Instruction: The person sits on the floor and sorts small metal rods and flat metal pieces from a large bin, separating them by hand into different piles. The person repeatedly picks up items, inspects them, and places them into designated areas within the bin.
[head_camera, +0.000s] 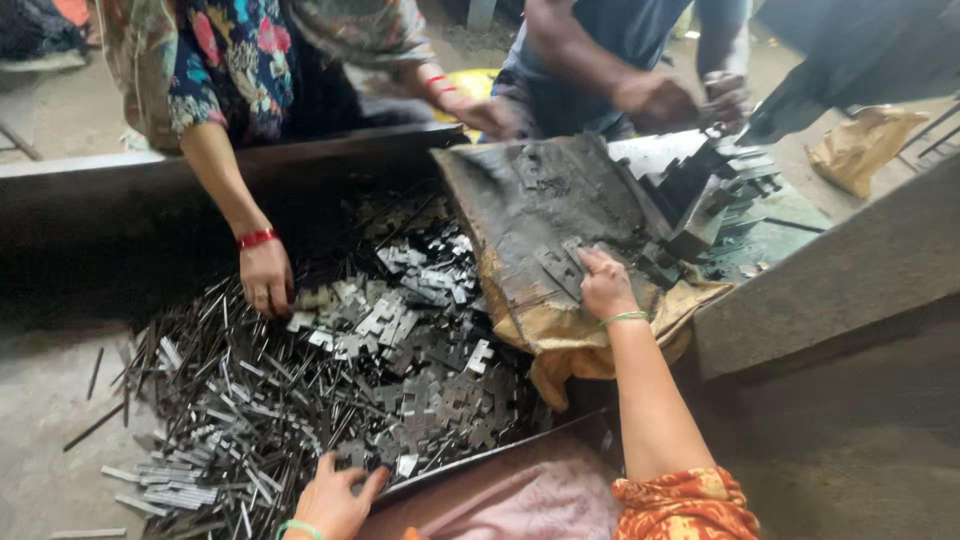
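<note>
Heap of grey stamped metal plates (390, 340), cross-shaped and notched, mixed with thin straight strips, lying on the concrete floor (40, 400). Right hand (605, 285), grip pressed flat on a loose plate atop a charred, crumpled tan sack (540, 240) beside the heap. Left hand (335, 495), fingers spread, rests at the heap's near edge. A co-worker's hand (265, 280) touches the heap's far side.

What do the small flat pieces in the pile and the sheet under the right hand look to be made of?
Flat pieces: probably stamped sheet metal, bare grey with a dull shine.
Sheet under the right hand: looks like grimy, blackened sacking or board, its tan edge crumpled; hard to tell.
</note>
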